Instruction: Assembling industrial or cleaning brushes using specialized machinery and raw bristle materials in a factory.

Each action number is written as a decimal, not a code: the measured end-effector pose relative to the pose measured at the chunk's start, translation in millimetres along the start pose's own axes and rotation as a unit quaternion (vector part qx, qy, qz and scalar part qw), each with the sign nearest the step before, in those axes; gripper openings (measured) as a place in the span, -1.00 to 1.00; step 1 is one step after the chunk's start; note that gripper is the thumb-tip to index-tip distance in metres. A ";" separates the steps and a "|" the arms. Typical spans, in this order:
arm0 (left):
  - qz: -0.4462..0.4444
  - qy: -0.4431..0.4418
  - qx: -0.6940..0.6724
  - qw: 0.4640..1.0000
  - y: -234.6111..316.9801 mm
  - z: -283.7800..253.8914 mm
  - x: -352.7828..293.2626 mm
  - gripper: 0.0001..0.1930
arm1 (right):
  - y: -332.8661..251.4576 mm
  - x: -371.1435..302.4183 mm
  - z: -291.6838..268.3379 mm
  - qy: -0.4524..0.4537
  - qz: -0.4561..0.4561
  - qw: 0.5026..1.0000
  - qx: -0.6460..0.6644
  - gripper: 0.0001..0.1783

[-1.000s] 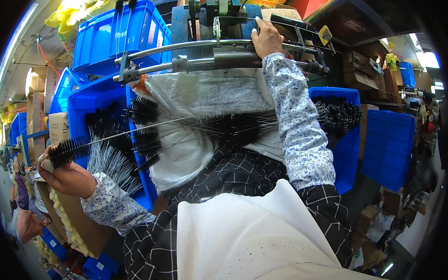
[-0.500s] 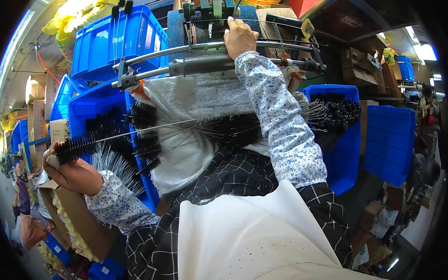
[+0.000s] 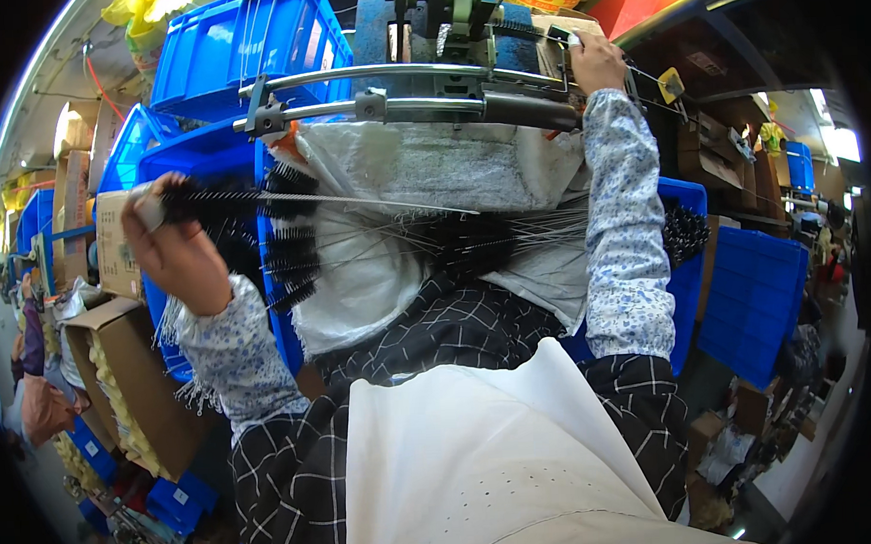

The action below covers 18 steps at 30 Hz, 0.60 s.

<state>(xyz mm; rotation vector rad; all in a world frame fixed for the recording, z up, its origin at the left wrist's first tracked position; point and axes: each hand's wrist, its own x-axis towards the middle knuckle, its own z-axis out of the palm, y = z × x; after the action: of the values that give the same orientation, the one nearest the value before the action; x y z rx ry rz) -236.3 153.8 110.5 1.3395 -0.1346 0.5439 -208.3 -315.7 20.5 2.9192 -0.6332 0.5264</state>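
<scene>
My left hand (image 3: 184, 254), a white cover on a fingertip, is closed round the bristled end of a black wire brush (image 3: 236, 196). Its bare twisted stem points right, over my lap. At the far right, my right hand (image 3: 598, 61) has its fingers closed at the end of another thin black brush (image 3: 521, 29), which runs out from the machine (image 3: 436, 24); the fingers partly hide that end. Below this brush, metal rods (image 3: 391, 109) cross in front of the machine. A pile of black brushes with long wire stems (image 3: 468, 244) lies across my lap on white sacking (image 3: 360, 303).
To the left, a blue crate (image 3: 154, 171) holds black brushes, with another blue crate (image 3: 246, 58) behind. A blue bin (image 3: 686, 292) with more brushes stands right, beside a blue panel (image 3: 751, 304). An open carton (image 3: 157, 397) sits lower left.
My right hand has moved right along the machine, and the thin brush has shifted right with it. My left hand has come up and inward with its brush. The view has shifted slightly.
</scene>
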 end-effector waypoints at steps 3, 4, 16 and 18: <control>-0.042 -0.083 -0.036 0.995 -2.1 23.9 -5.6 -0.84 | 36.3 7.2 15.5 -0.080 -0.093 0.992 0.015 -0.68; -0.049 -0.102 -0.057 0.992 -2.2 26.2 -5.8 -0.84 | 46.6 11.7 7.4 -0.122 -0.118 0.981 0.098 -0.69; -0.215 -0.228 -0.031 0.949 -39.7 89.8 -79.5 -0.90 | -71.6 -104.5 -142.5 -0.443 -0.231 0.751 0.431 -0.60; -0.209 -0.278 -0.012 0.938 -41.7 87.4 -90.8 -0.85 | -107.9 -123.9 -135.6 -0.386 -0.191 0.785 0.445 -0.61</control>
<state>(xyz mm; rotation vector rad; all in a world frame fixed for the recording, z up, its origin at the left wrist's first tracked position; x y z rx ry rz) -277.9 38.8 58.7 1.4177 -0.3090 -0.2057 -310.9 -146.6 99.6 3.9640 0.3399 -0.6842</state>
